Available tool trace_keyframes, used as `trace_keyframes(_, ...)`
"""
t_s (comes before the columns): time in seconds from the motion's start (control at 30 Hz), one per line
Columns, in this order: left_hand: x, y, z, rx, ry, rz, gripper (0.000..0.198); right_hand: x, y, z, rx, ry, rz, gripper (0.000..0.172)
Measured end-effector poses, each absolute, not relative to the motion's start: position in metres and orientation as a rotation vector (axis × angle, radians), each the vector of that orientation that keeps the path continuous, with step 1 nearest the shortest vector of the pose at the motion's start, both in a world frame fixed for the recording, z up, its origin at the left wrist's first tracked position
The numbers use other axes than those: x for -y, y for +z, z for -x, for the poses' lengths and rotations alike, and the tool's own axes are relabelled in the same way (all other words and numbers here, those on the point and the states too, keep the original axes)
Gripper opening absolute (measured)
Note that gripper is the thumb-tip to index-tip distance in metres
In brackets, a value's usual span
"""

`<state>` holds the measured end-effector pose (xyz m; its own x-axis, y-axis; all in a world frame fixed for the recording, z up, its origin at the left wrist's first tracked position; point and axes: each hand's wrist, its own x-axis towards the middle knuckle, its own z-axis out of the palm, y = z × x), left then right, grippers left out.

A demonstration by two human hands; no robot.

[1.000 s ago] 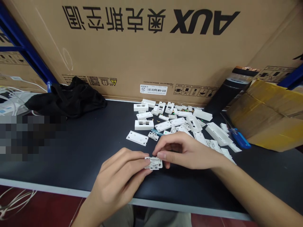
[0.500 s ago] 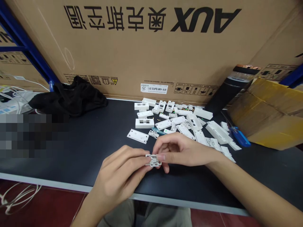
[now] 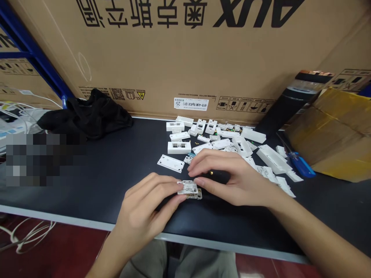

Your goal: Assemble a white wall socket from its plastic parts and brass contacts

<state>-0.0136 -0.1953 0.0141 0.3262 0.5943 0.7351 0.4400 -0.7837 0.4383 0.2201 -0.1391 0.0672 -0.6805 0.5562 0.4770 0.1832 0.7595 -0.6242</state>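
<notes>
My left hand (image 3: 152, 202) pinches a small white plastic piece (image 3: 188, 187) with molded slots and holes between thumb and fingertips, low over the table. Under its right end shows a second white part with brass-coloured bits (image 3: 198, 194). My right hand (image 3: 232, 175) is just right of it, fingers and thumb spread apart. Its thumb tip is close to the piece's upper right corner; whether they touch I cannot tell. A small brass-coloured bit (image 3: 211, 173) shows below the right fingers. Beyond the hands lies a flat white plate (image 3: 171, 163).
White plastic housings (image 3: 179, 147) and plates lie scattered at the back right. A blue-handled screwdriver (image 3: 301, 165) rests beside a taped cardboard box (image 3: 330, 135). A dark bottle (image 3: 285, 106) leans there. Black cloth (image 3: 87, 116) lies at left. A large carton (image 3: 162, 65) stands behind.
My right hand has let go of the white piece and opened upward. The piece is tilted differently, showing the brass-bearing part beneath. A brass-coloured bit is now visible. The view has shifted slightly.
</notes>
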Motion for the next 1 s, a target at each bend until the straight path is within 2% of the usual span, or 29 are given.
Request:
trace_keyframes(0.53,0.1964,0.0154,0.0115,-0.983,1.273,-2.425,0.02,0.1403,0.0643,-0.22,2.457,0.734,0.587,0.011)
trace_keyframes(1.0,0.1956,0.0103,0.0126,-0.895,1.283,-2.479,0.027,0.1461,0.066,-0.2181,2.554,0.632,0.689,0.012)
